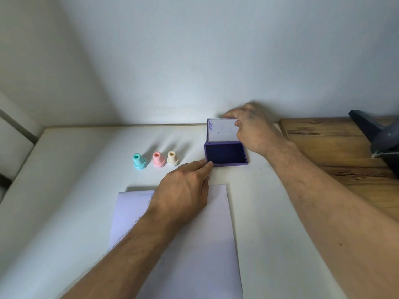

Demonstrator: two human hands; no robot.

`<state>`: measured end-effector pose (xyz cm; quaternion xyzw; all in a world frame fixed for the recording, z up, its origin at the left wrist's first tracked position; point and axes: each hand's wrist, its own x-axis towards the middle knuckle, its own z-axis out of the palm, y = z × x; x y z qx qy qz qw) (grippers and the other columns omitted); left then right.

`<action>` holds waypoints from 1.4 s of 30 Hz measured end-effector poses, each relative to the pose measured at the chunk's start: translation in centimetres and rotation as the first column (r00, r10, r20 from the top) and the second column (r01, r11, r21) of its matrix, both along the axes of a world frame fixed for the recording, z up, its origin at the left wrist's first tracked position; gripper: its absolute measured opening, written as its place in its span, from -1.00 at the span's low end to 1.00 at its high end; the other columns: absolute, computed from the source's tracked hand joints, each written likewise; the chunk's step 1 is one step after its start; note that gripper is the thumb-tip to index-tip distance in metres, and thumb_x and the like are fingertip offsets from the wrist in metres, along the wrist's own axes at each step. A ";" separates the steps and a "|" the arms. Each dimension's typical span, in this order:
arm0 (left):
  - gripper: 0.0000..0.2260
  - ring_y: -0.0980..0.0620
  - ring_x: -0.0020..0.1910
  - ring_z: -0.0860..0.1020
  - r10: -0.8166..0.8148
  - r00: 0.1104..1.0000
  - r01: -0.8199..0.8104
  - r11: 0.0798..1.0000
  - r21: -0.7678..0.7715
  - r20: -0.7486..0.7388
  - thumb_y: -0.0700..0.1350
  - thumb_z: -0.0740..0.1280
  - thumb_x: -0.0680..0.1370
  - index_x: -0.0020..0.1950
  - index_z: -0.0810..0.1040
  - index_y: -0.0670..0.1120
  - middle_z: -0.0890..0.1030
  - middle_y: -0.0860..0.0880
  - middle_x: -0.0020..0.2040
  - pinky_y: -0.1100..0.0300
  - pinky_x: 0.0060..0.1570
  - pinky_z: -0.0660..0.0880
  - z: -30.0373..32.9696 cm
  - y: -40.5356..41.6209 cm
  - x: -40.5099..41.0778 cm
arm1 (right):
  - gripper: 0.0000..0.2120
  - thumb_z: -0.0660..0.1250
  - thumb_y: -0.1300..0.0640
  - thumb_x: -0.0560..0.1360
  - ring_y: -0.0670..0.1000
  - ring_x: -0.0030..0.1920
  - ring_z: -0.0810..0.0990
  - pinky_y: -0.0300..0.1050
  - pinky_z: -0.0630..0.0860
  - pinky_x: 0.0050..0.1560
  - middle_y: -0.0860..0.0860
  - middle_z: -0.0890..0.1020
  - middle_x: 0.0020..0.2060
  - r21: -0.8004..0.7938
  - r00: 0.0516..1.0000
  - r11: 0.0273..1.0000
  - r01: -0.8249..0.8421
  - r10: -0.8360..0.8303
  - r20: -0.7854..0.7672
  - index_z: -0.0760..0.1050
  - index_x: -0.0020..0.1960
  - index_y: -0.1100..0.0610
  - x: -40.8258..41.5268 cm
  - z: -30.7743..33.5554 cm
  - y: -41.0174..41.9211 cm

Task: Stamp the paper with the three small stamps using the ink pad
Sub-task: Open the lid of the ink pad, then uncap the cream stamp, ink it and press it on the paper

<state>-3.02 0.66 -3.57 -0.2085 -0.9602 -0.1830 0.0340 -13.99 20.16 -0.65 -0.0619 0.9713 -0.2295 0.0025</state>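
Note:
A purple ink pad lies open on the white table, its dark pad facing up. Its lid stands raised at the back, and my right hand grips the lid's top right edge. My left hand reaches over the paper with straight fingertips touching the pad's front left corner. Three small stamps stand in a row left of the pad: teal, pink and cream. A white sheet of paper lies in front, partly under my left forearm.
The white table meets a pale wall at the back. A wooden surface adjoins it on the right, with a dark grey object at the far right edge.

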 end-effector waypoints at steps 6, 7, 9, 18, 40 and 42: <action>-0.63 -0.09 0.13 0.65 0.007 1.000 -0.007 1.000 -0.012 0.004 -0.14 0.21 0.56 0.35 0.56 -0.10 0.61 -0.03 0.29 0.05 0.01 0.63 0.1 0.0 0.2 | -0.59 0.26 0.36 0.53 -0.04 0.10 0.57 -0.01 0.50 0.20 -0.01 0.55 0.23 -0.018 0.994 0.996 0.084 -0.085 -0.066 0.51 0.29 0.03 0.1 -0.7 -0.5; -0.63 -0.10 0.13 0.65 0.005 1.000 -0.005 1.000 -0.011 0.003 -0.14 0.21 0.56 0.34 0.57 -0.10 0.62 -0.04 0.29 0.04 0.01 0.63 0.1 0.0 0.2 | -0.56 0.24 0.38 0.52 -0.04 0.11 0.58 -0.06 0.49 0.19 -0.01 0.55 0.25 -0.002 0.994 0.996 0.092 -0.092 -0.061 0.49 0.33 0.05 0.2 -0.8 -0.6; -0.63 -0.11 0.11 0.66 0.007 1.000 -0.007 1.000 -0.011 0.004 -0.14 0.20 0.55 0.33 0.57 -0.11 0.63 -0.05 0.27 0.04 0.00 0.64 0.1 0.1 0.1 | -0.52 0.23 0.41 0.52 -0.04 0.13 0.59 -0.14 0.47 0.12 0.01 0.56 0.26 0.031 0.994 0.995 0.097 -0.095 -0.061 0.45 0.38 0.08 0.4 -0.9 -0.9; -0.64 -0.16 0.08 0.64 0.025 0.999 -0.025 1.000 -0.014 -0.032 -0.17 0.23 0.57 0.35 0.54 -0.16 0.62 -0.09 0.27 0.06 -0.02 0.61 1.1 -0.1 0.9 | -0.66 0.26 0.23 0.58 0.04 0.29 0.47 -0.14 0.43 0.16 0.01 0.52 0.31 0.025 0.976 0.988 0.155 -0.149 -0.160 0.50 0.34 0.05 4.3 0.8 -3.2; -0.78 0.11 -0.07 0.62 0.509 0.822 -0.568 0.707 0.421 0.254 -0.09 0.31 0.55 0.14 0.66 0.11 0.70 0.17 -0.08 0.14 -0.09 0.61 5.3 -7.2 0.5 | -0.61 0.32 0.02 0.57 0.04 0.23 0.54 -0.08 0.53 0.09 -0.01 0.57 0.26 -0.162 0.990 0.978 0.131 -0.138 -0.031 0.45 0.38 0.03 9.0 0.6 -14.0; -0.80 0.11 -0.05 0.62 0.507 0.827 -0.560 0.704 0.437 0.242 -0.10 0.33 0.55 0.12 0.67 0.08 0.70 0.14 -0.06 0.19 -0.06 0.59 5.0 -7.3 0.5 | -0.63 0.29 0.02 0.59 0.04 0.24 0.53 -0.08 0.52 0.11 -0.01 0.57 0.26 -0.153 0.990 0.979 0.132 -0.139 -0.035 0.45 0.38 0.02 8.9 0.1 -14.2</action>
